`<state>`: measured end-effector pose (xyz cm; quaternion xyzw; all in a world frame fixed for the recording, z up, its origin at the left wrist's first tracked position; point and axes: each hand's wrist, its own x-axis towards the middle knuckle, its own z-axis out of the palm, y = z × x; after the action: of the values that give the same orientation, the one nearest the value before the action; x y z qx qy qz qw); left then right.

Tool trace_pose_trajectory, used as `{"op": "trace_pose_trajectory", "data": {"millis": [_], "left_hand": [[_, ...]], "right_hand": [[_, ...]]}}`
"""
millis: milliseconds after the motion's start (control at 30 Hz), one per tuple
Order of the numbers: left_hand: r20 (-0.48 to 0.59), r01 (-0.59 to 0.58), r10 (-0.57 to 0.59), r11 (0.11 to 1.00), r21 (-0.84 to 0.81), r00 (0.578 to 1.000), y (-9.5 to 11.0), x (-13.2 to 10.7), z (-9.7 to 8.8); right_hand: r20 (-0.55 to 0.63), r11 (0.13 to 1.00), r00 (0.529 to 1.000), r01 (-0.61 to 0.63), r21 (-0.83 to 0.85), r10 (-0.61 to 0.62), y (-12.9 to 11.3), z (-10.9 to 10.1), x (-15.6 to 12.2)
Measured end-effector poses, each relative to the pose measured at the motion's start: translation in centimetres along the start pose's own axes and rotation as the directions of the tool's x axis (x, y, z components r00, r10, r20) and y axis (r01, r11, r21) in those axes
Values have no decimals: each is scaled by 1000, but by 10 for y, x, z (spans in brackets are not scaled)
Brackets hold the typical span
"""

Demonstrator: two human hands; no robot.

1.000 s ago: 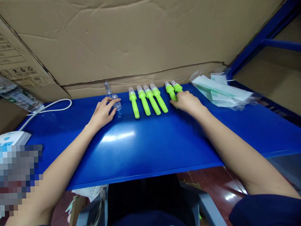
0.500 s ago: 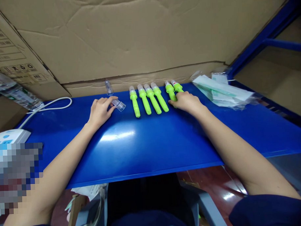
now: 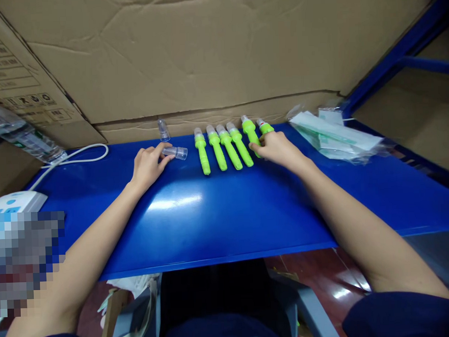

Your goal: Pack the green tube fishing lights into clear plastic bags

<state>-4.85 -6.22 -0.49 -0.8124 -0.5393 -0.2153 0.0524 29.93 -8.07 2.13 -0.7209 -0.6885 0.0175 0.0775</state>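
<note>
My left hand (image 3: 149,166) pinches a clear plastic ribbed cap (image 3: 180,153) between thumb and fingers, its open end pointing right. A second clear cap (image 3: 163,130) stands behind it near the cardboard. My right hand (image 3: 277,149) is closed on a yellow-green flashlight-like stick (image 3: 249,130), gripped by its handle with the pale tip pointing away. Another such stick (image 3: 266,126) lies right beside it, its lower part hidden by that hand. Between my hands lies a row of several yellow-green sticks (image 3: 218,154) with clear tops, handles towards me.
The blue table (image 3: 226,212) ends at a cardboard wall (image 3: 220,60). Clear bags with white contents (image 3: 333,132) lie at the right. To the left are a plastic bottle (image 3: 32,141), a white cable (image 3: 86,146) and a power strip (image 3: 23,202). A blue frame (image 3: 393,49) rises right.
My right hand has lifted or shifted its stick slightly away from me, and its top now stands farther back. In my left hand the clear cap has turned to lie more level.
</note>
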Motion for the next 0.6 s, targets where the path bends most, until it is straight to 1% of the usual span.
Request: {"op": "trace_pose_trajectory", "data": {"millis": [100,233,333,467,600], "left_hand": [[5,4,-4,1000,5,1000,-1,0,0],[8,15,-15,1000,11,1000,-2,1,1],[-2,18,-18,999,33,1000,-3,1,2],[-17,22,-22,999,41,1000,-5,1,5],[-52,39,-41,999,-27,998,-5,1,6]], "right_hand": [[76,1000,997,-3,-7,3,-5,0,-2],[42,1000,999,12,-3,-12,-10,-1,-6],[40,999,999,30,12,-31,-13,-2,-8],[43,993,993,114,8,-114,-17,-4,-11],[14,983,984,179,-30,-179,-19,-2,-14]]}}
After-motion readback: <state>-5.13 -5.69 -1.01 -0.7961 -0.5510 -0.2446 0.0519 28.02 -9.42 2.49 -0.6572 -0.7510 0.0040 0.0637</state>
